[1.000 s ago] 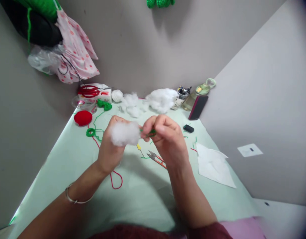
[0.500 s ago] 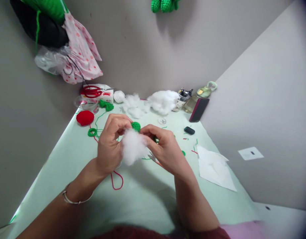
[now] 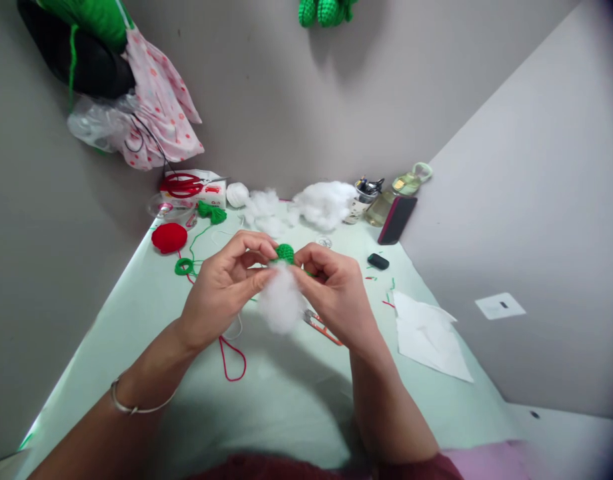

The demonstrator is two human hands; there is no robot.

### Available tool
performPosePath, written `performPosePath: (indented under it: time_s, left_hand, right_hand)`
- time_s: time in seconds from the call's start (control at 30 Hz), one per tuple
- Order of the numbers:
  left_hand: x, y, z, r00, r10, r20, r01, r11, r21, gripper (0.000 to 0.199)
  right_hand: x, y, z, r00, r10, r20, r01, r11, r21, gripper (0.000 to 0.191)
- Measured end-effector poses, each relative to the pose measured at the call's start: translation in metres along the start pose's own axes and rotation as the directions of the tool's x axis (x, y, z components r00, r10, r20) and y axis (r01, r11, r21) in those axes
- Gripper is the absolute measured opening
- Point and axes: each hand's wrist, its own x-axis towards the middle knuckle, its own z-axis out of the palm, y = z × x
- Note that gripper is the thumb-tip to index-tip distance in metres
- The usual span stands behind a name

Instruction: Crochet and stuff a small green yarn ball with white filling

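Between my two hands, above the table, is a small green crocheted piece (image 3: 285, 253) with a tuft of white stuffing (image 3: 281, 303) hanging from its near side. My left hand (image 3: 226, 283) pinches the left edge of the crochet, thumb against the top of the stuffing. On the other side, my right hand (image 3: 334, 287) grips the right edge with thumb and curled fingers. The crochet's opening is hidden by the fluff and fingertips. Just below my right hand lie orange-handled thread snips (image 3: 322, 328). A loop of red yarn (image 3: 232, 360) rests on the table below my left hand.
Along the back stand red scissors (image 3: 184, 185), a white yarn ball (image 3: 237, 195), heaps of stuffing (image 3: 324, 203), a pen cup (image 3: 364, 197), a bottle (image 3: 386, 203) and a phone (image 3: 398, 220). Red yarn (image 3: 169, 238) sits left; white paper (image 3: 429, 337) lies right.
Both hands have shifted slightly right with the green crochet and stuffing. My left fingers have moved to the crochet's edge, and more of the orange snips shows.
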Motion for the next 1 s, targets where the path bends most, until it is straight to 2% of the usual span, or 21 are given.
performPosePath:
  time_s: [0.17,0.27,0.43,0.53,0.63,0.87,1.0]
  left_hand:
    - [-0.002,-0.007,0.006,0.998,-0.027,-0.060,0.026,1.000,-0.016,0.015]
    - [-0.005,-0.010,0.008,0.996,-0.004,-0.089,0.007,0.999,0.032,0.016]
    - [-0.010,-0.013,0.009,0.969,0.154,-0.194,-0.109,0.969,0.224,0.016]
    - [-0.011,-0.013,0.009,0.968,0.171,-0.184,-0.121,0.960,0.253,0.017]
    - [-0.010,-0.011,0.009,0.982,0.123,-0.141,-0.087,0.967,0.242,0.019]
    - [-0.008,0.000,0.008,1.000,0.000,0.000,0.000,0.993,0.122,0.010]
    - [-0.005,0.000,0.005,0.995,-0.079,0.059,0.077,0.996,0.038,0.011]
  right_hand:
    - [-0.001,-0.003,-0.003,0.995,0.024,0.094,-0.026,0.999,0.021,0.016]
    - [-0.002,-0.006,-0.003,0.992,0.012,0.122,-0.017,0.999,0.041,0.016]
    - [-0.004,-0.010,0.002,0.976,0.003,0.220,-0.026,0.994,0.102,0.017]
    - [-0.004,-0.011,0.004,0.967,-0.012,0.254,-0.020,0.992,0.122,0.015]
    - [-0.003,-0.009,0.004,0.977,-0.012,0.211,-0.008,0.995,0.094,0.019]
    - [-0.003,-0.008,0.006,0.998,-0.064,-0.006,0.064,0.995,-0.073,0.023]
    - [-0.004,-0.006,0.003,0.997,-0.073,-0.029,0.070,0.994,-0.086,0.022]
